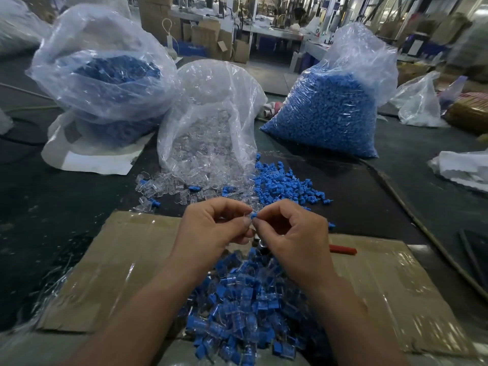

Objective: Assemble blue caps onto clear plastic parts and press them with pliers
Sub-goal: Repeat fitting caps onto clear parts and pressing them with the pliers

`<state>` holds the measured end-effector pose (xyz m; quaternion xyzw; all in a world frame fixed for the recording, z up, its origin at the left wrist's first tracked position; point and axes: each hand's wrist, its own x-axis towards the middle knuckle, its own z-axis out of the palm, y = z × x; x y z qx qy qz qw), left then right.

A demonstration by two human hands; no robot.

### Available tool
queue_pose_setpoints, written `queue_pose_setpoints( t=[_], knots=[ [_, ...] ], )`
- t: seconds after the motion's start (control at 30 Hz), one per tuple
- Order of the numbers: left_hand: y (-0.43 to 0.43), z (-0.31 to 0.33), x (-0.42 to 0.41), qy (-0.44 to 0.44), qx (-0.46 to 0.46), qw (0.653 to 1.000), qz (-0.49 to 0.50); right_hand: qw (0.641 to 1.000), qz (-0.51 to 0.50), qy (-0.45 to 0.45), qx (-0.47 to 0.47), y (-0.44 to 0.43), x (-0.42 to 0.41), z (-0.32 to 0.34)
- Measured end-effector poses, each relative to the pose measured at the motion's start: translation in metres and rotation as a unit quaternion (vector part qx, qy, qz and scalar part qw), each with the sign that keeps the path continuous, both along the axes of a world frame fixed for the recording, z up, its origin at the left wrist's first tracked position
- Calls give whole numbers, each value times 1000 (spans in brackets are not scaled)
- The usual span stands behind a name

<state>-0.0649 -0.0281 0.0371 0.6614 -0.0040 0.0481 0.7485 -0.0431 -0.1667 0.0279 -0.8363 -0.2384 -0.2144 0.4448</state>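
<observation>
My right hand (293, 233) pinches a small blue cap (254, 215) between thumb and forefinger. My left hand (211, 228) meets it fingertip to fingertip and pinches a clear plastic part (247, 217) that is barely visible. Both hands hover above a pile of assembled blue-and-clear pieces (245, 305) on a flattened cardboard sheet (111, 268). A red pliers handle (343, 250) sticks out from behind my right hand. Loose blue caps (285, 184) and loose clear parts (163, 186) lie just beyond my hands.
An open bag of clear parts (211, 128) stands in the middle of the dark table, a full bag of blue caps (327, 112) to its right, and another bag with blue pieces (105, 75) at the left. More plastic bags (420, 101) lie far right.
</observation>
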Motion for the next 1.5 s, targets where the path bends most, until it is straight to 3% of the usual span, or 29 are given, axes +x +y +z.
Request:
queue_pose_setpoints(
  t=[0.2, 0.33, 0.53, 1.07, 1.3, 1.5],
  knots=[
    [5, 0, 2, 32, -49, 998, -25, 997, 69, 10, 38, -2, 2, 3],
    [8, -1, 3, 50, -68, 996, -35, 988, 117, 68, 71, -5, 2, 3],
    [9, -2, 4, 77, -81, 992, -61, 983, 152, 79, 64, -13, 3, 5],
    [7, -2, 5, 87, -97, 987, -97, 995, 104, 7, -7, -17, 5, 4],
    [7, -5, 4, 91, -35, 992, -83, 992, 111, -25, -59, -16, 4, 5],
    [5, -4, 3, 42, 8, 996, -79, 991, 116, -27, -65, -15, 3, 8]
  ],
)
